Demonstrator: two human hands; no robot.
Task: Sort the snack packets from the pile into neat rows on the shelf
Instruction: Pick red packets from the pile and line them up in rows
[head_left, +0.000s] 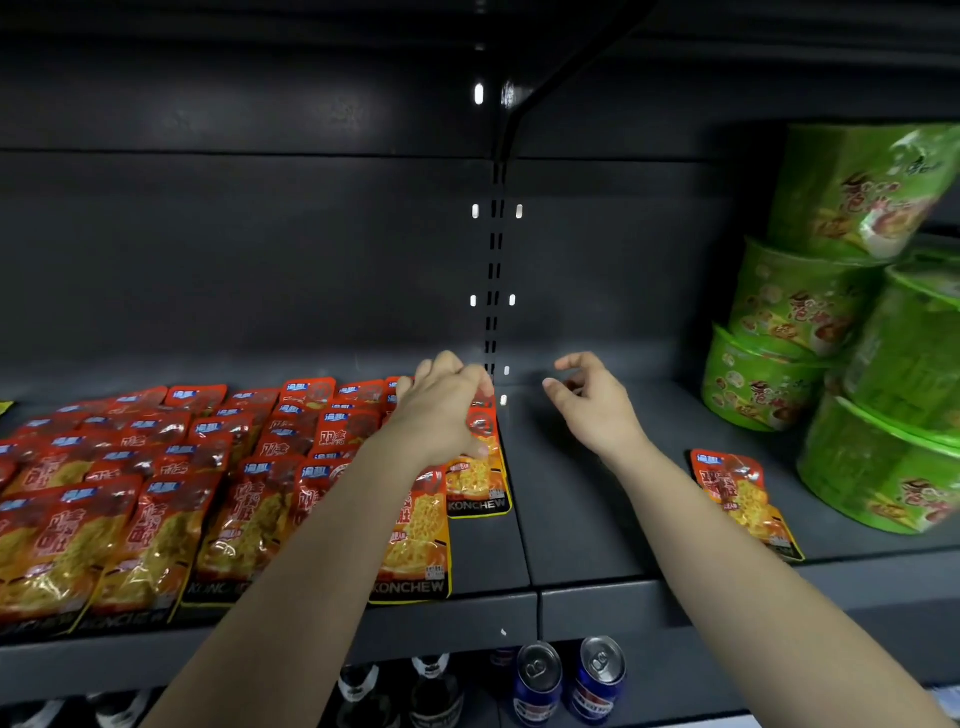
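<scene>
Several red-and-orange snack packets (156, 499) lie in overlapping rows across the left part of the dark shelf (571, 519). My left hand (441, 405) rests palm-down on the rightmost column, fingers pressing a packet (478, 483) near the back. My right hand (592, 400) hovers over the bare shelf to the right, fingers curled and apart, holding nothing. One single packet (743, 499) lies alone further right on the shelf.
Green instant-noodle bowls (831, 332) are stacked at the right end of the shelf. A slotted upright (493, 270) runs up the back panel. Blue cans (566, 680) and dark bottles (395, 696) stand on the shelf below.
</scene>
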